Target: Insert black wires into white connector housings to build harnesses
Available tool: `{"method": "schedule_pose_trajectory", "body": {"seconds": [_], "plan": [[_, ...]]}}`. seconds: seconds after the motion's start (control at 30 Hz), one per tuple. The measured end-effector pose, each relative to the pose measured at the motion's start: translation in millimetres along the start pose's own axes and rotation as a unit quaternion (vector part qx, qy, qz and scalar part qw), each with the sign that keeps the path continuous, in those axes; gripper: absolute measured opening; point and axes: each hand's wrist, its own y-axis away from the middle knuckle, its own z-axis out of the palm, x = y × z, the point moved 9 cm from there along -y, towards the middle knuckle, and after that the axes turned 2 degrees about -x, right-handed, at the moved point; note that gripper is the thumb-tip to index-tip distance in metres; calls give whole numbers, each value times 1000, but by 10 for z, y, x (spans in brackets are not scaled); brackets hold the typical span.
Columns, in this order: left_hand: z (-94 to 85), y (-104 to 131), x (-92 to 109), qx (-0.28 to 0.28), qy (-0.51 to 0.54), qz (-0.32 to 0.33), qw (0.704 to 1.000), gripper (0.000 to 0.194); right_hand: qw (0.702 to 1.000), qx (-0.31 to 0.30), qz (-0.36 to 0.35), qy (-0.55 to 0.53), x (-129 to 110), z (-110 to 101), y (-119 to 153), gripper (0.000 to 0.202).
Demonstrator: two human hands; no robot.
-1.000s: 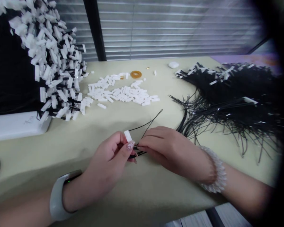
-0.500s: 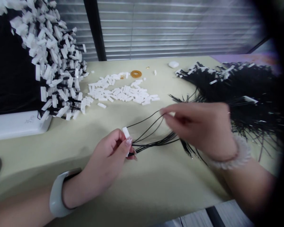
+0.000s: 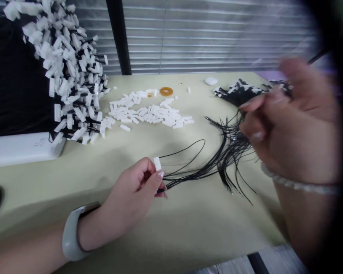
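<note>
A small white connector (image 3: 157, 163) stood at the centre of the frame, just below the middle, pinched between the thumb and bent fingers of the left hand (image 3: 140, 194). Only its upper part showed. A thin wire loop (image 3: 203, 146) met it near the top and curved back toward the fingertips, where its other end was hidden. Below that, a bundle of black wires (image 3: 200, 173) ran rightward from the grip, spreading into loose ends right of centre.

The right hand (image 3: 291, 125), large and blurred at the right of the frame, was raised over the wires with its fingers curled; whether it held a wire could not be told.

The piece in hand seemed partly wired: at least the loop was attached, but the fingers covered the rest, so its filled places could not be counted. Beyond it, loose white pieces (image 3: 151, 114) lay unwired in the upper middle, near an orange ring (image 3: 166, 91). At the upper left, a heap of wired connectors (image 3: 71, 68) looked like the finished share, a large one. More dark wires (image 3: 237, 93) lay at the upper right, partly behind the raised hand, so plenty appeared left.
</note>
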Motion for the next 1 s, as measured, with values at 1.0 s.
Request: {"method": "schedule_pose_trajectory", "body": {"seconds": [1.0], "plan": [[10,8,-4,-8,-40,19,999,20,955,-230,-33,186,-230,965,533,17]]}}
